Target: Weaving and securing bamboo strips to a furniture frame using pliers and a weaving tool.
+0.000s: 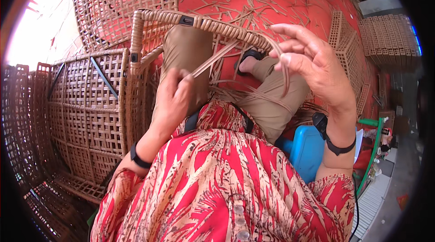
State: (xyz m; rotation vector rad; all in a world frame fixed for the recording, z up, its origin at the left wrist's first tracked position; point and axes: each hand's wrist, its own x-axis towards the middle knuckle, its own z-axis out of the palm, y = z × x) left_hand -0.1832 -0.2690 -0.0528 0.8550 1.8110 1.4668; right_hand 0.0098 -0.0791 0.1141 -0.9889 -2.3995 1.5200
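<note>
At ten o'clock the left hand pinches a tan strip, and at two o'clock the right hand clamps thumb and fingers on a curved strand beside the wrapped bar at twelve o'clock, with a woven panel at nine.

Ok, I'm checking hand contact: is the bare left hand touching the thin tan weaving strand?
Touching: the head view shows the left hand pinching the strand, no gap between them.
</note>
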